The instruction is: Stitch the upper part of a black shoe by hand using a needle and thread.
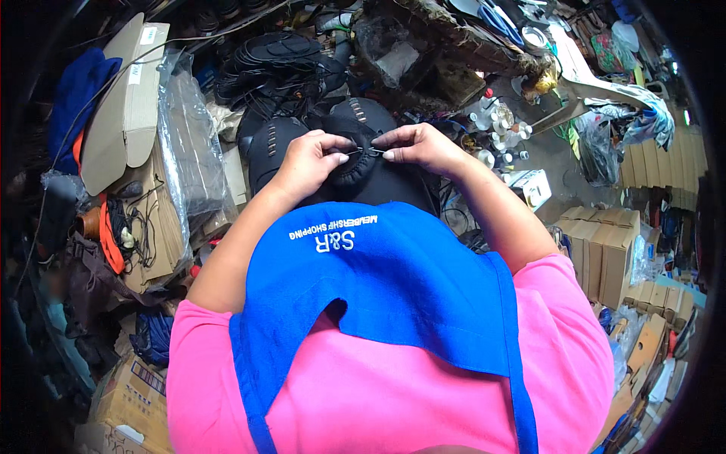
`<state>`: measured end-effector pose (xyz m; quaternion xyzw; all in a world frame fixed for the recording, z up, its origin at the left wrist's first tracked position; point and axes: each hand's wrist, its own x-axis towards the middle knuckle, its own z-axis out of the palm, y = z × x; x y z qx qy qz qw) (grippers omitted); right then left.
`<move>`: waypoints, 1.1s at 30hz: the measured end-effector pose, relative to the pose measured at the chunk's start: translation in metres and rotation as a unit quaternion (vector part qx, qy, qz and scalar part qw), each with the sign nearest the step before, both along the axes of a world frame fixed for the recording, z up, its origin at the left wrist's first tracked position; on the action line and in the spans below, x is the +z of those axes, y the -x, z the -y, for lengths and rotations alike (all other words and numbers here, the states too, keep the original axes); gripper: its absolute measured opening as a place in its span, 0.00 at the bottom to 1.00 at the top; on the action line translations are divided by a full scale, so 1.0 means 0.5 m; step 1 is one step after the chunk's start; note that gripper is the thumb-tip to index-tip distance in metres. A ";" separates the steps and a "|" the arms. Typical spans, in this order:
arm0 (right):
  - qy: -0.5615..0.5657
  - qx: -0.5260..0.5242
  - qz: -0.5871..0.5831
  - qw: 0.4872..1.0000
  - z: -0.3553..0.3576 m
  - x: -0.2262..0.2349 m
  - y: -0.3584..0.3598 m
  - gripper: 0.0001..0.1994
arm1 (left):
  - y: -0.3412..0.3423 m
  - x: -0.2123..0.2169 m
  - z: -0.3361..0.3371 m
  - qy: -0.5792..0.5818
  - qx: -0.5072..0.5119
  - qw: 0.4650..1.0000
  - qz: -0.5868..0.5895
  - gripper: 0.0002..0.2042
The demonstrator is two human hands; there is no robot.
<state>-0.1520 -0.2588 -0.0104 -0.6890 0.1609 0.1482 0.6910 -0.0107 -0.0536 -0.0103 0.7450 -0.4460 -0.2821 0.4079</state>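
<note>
Over my lap, my left hand [312, 160] and my right hand [425, 147] meet at a black, round piece with a ridged rim [351, 172]. Each hand is closed in a pinch, thumb against fingertips, at either side of it. A thin, light, needle-like sliver [375, 150] shows at my right fingertips. Another thin glint lies by my left fingertips. I cannot make out exactly what these slivers are. Black cloth with a row of light stitch-like marks [358, 111] covers my legs beneath the piece.
A coil of black cord [276, 57] lies beyond my knees. Cardboard [125, 113] and plastic-wrapped sheets stand at left. Small white bottles [499, 125] cluster at right, near a white box [529, 187]. Stacked cardboard [601, 246] is farther right; a blue apron [386, 280] covers my front.
</note>
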 end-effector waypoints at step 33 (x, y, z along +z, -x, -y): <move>0.233 -0.047 0.111 0.965 0.050 0.066 0.042 0.08 | -0.014 0.032 0.043 -0.067 -0.153 0.976 0.139 0.08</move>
